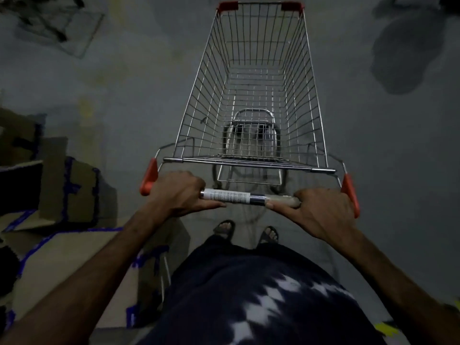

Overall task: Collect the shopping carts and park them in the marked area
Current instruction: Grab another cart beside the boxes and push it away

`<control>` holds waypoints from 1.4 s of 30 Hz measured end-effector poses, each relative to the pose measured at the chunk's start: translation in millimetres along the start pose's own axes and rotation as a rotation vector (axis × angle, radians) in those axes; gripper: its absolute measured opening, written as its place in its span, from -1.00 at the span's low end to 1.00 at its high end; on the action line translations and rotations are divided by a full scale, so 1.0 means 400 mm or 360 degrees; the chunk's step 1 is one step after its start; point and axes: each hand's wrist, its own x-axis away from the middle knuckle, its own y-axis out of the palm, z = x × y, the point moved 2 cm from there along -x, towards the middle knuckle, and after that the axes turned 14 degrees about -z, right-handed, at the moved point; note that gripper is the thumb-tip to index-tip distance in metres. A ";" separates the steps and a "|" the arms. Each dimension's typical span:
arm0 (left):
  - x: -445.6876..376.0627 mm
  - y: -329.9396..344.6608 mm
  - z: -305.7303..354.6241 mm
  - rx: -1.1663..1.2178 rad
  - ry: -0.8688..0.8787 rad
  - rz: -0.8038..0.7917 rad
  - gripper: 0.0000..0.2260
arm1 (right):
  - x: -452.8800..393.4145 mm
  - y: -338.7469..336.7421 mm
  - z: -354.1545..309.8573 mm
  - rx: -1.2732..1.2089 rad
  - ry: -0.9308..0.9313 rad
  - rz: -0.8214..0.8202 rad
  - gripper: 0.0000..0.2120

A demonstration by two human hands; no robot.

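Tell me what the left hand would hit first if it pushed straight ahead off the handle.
Probably the rear rail of the cart basket, just beyond the handle that the left hand grips; depth is hard to judge here.

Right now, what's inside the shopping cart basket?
The basket holds no goods. Through its wire bottom the cart's lower frame and the grey floor show. The wheels cannot be made out.

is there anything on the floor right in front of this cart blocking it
Nothing visible does. Both hands, left and right, grip the cart's handle, and the grey floor ahead of the cart is bare. Cardboard boxes lie off to the left.
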 end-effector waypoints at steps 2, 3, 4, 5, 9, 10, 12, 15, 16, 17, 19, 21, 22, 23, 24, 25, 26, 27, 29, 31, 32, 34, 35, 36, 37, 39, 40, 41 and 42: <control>-0.042 -0.034 0.013 -0.0070 0.0125 0.0010 -0.17 | 0.027 0.006 0.017 -0.0062 0.0136 -0.0020 -0.15; -0.063 -0.050 0.020 -0.0102 0.0182 0.0008 -0.19 | 0.039 0.011 0.025 -0.0103 0.0197 -0.0017 -0.15; -0.087 -0.065 0.027 -0.0141 0.0240 0.0015 -0.21 | 0.051 0.015 0.032 -0.0144 0.0270 -0.0009 -0.14; -0.110 -0.081 0.033 -0.0174 0.0294 0.0029 -0.22 | 0.059 0.021 0.039 -0.0163 0.0345 -0.0002 -0.12; -0.202 -0.147 0.046 -0.0243 0.0480 0.0071 -0.20 | 0.085 0.056 0.065 -0.0286 0.0580 0.0066 -0.09; -0.223 -0.163 0.052 -0.0276 0.0523 0.0081 -0.20 | 0.096 0.058 0.066 -0.0321 0.0627 0.0085 -0.09; -0.266 -0.202 0.080 -0.0360 0.0611 0.0096 -0.22 | 0.116 0.060 0.068 -0.0333 0.0742 0.0081 -0.13; -0.335 -0.253 0.139 -0.0445 0.0727 0.0083 -0.25 | 0.132 0.065 0.090 -0.0316 0.0936 0.0095 -0.13; -0.356 -0.267 0.163 -0.0461 0.0774 0.0079 -0.24 | 0.136 0.067 0.106 -0.0323 0.0988 0.0121 -0.12; -0.376 -0.282 0.189 -0.0480 0.0817 0.0078 -0.24 | 0.141 0.071 0.127 -0.0359 0.1021 0.0150 -0.12; -0.420 -0.309 0.251 -0.0526 0.0883 0.0068 -0.25 | 0.156 0.077 0.175 -0.0425 0.1057 0.0194 -0.20; -0.462 -0.340 0.323 -0.0568 0.0933 0.0092 -0.26 | 0.172 0.065 0.227 -0.0491 0.1059 0.0237 -0.34; -0.484 -0.356 0.362 -0.0588 0.0959 0.0110 -0.26 | 0.182 0.057 0.258 -0.0518 0.1074 0.0254 -0.43; -0.509 -0.372 0.403 -0.0603 0.0983 0.0115 -0.26 | 0.189 0.055 0.297 -0.0528 0.1112 0.0262 -0.47; -0.536 -0.388 0.446 -0.0617 0.1003 0.0114 -0.26 | 0.194 0.049 0.340 -0.0519 0.1156 0.0264 -0.43; -0.561 -0.406 0.488 -0.0626 0.1017 0.0110 -0.26 | 0.195 0.049 0.382 -0.0516 0.1186 0.0258 -0.38; -0.589 -0.424 0.528 -0.0640 0.1033 0.0112 -0.26 | 0.195 0.050 0.425 -0.0527 0.1202 0.0260 -0.40; -0.617 -0.443 0.568 -0.0651 0.1050 0.0115 -0.25 | 0.194 0.052 0.468 -0.0546 0.1189 0.0293 -0.51; -0.665 -0.490 0.646 -0.0673 0.1065 0.0113 -0.24 | 0.182 0.058 0.556 -0.0602 0.1138 0.0387 -0.53; -0.719 -0.542 0.720 -0.0733 0.1057 0.0115 -0.25 | 0.166 0.061 0.649 -0.0578 0.1211 0.0381 -0.43; -0.747 -0.570 0.756 -0.0746 0.1056 0.0093 -0.26 | 0.155 0.060 0.693 -0.0554 0.1284 0.0335 -0.33; -0.807 -0.622 0.820 -0.0776 0.1041 0.0044 -0.26 | 0.131 0.057 0.776 -0.0559 0.1401 0.0280 -0.14; -0.839 -0.648 0.851 -0.0798 0.1025 0.0038 -0.25 | 0.118 0.053 0.814 -0.0580 0.1423 0.0285 -0.10; -0.869 -0.672 0.881 -0.0816 0.1023 0.0044 -0.25 | 0.106 0.046 0.851 -0.0609 0.1425 0.0297 -0.06; -0.898 -0.696 0.913 -0.0837 0.1034 0.0054 -0.24 | 0.097 0.039 0.886 -0.0641 0.1416 0.0306 -0.04; -0.953 -0.737 0.978 -0.0904 0.1087 0.0080 -0.25 | 0.086 0.028 0.955 -0.0694 0.1425 0.0336 -0.03; -0.975 -0.756 1.009 -0.0926 0.1106 0.0082 -0.25 | 0.082 0.021 0.987 -0.0713 0.1445 0.0351 -0.04; -0.998 -0.773 1.038 -0.0928 0.1113 0.0075 -0.25 | 0.081 0.011 1.015 -0.0732 0.1470 0.0352 -0.04; -1.021 -0.792 1.070 -0.0935 0.1120 0.0075 -0.25 | 0.077 0.005 1.049 -0.0754 0.1499 0.0343 -0.04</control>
